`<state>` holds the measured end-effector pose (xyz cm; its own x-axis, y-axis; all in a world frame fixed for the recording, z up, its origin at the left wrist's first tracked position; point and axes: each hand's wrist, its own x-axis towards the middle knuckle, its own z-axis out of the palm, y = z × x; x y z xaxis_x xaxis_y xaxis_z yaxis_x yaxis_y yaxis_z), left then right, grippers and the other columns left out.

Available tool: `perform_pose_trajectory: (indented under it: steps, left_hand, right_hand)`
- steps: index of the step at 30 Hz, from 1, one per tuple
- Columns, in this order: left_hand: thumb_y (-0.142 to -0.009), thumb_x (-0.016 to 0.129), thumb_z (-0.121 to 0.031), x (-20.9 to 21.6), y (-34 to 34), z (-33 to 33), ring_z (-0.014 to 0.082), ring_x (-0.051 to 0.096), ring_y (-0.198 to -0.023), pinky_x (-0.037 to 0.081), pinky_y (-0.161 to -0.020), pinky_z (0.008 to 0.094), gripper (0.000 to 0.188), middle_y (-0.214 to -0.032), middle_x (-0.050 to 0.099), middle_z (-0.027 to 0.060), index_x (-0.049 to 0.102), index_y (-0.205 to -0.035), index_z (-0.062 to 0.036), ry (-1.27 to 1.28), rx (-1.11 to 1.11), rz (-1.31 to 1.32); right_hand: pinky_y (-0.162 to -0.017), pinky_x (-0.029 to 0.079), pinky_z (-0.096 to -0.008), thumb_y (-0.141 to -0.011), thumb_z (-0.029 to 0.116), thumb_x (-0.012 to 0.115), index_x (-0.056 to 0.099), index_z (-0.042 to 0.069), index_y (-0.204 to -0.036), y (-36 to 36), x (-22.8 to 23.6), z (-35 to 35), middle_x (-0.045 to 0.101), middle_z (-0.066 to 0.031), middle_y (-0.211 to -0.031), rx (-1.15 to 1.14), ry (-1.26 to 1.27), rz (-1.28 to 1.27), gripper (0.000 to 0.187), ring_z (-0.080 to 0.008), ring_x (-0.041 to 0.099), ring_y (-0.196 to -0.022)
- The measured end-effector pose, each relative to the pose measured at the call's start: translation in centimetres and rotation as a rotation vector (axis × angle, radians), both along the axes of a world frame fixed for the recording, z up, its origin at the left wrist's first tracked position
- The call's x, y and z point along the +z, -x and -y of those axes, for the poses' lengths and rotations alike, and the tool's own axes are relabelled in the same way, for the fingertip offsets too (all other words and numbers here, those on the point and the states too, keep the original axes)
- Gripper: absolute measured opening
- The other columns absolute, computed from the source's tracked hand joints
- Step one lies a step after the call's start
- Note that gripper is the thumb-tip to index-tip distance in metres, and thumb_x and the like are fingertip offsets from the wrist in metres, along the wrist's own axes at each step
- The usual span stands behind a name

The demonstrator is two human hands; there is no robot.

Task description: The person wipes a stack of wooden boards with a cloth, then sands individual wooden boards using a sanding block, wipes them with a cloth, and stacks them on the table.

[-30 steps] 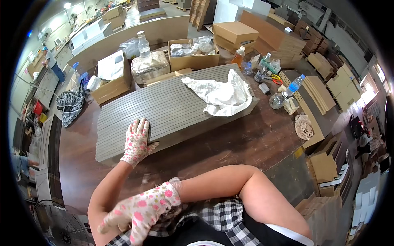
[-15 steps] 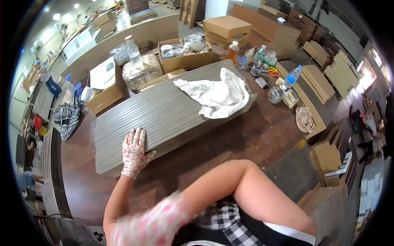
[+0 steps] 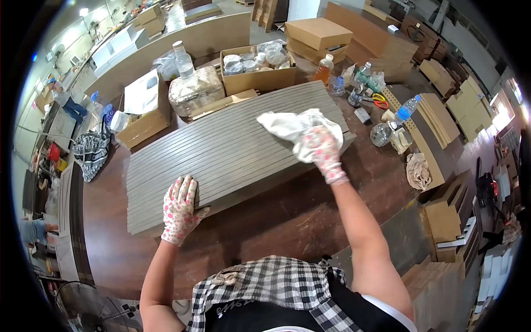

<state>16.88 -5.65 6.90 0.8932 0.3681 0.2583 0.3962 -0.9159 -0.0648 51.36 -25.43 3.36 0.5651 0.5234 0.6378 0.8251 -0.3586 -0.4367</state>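
A stack of long grey-brown boards [image 3: 221, 149] lies slantwise across the dark brown table [image 3: 254, 221]. My left hand [image 3: 180, 207], in a white glove with pink dots, rests flat on the near left edge of the stack, fingers stretched out and thumb to the side. At the stack's right end lies a crumpled white cloth [image 3: 285, 125]. My right hand [image 3: 321, 148], gloved the same way, is on the cloth with its fingers closed into the folds, and part of the cloth is hidden under it.
Behind the stack are a carton of jars [image 3: 257, 80], a wrapped bundle [image 3: 196, 94] and an open box with papers [image 3: 146, 113]. Bottles, scissors [image 3: 380, 100] and crumpled paper [image 3: 418, 171] sit along the right edge. A patterned bag [image 3: 91, 146] hangs at the left.
My right hand has swung from low near my left forearm up and right onto the cloth, which is now gripped and bunched. My left hand has stayed on the boards.
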Motion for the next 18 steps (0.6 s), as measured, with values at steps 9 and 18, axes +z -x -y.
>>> perform_pose_trajectory:
  steps: [9,18]
  left_hand:
    - [-0.070,0.063,-0.051,-2.2,6.5,-0.9,0.0353,0.034,-0.121,0.026,-0.100,0.0493,0.075,-0.129,0.040,0.0158,0.039,-0.126,-0.0060,-0.264,0.199,0.439]
    - [-0.080,0.058,-0.004,-6.3,13.4,-2.8,0.0234,0.032,-0.121,0.028,-0.100,0.0343,0.074,-0.133,0.032,0.0137,0.011,-0.138,-0.0054,0.655,0.664,1.165]
  right_hand:
    - [-0.091,0.039,-0.0333,-0.076,0.008,0.055,0.047,0.001,-0.119,-3.7,0.5,19.7,0.054,-0.0158,-0.114,-0.298,0.550,-0.661,0.044,-0.0248,0.051,-0.107]
    - [-0.101,0.028,-0.0323,-0.077,0.003,0.057,0.024,0.001,-0.136,-8.3,-3.1,11.6,0.034,-0.0173,-0.134,0.222,-0.198,-0.960,0.067,-0.0232,0.033,-0.123]
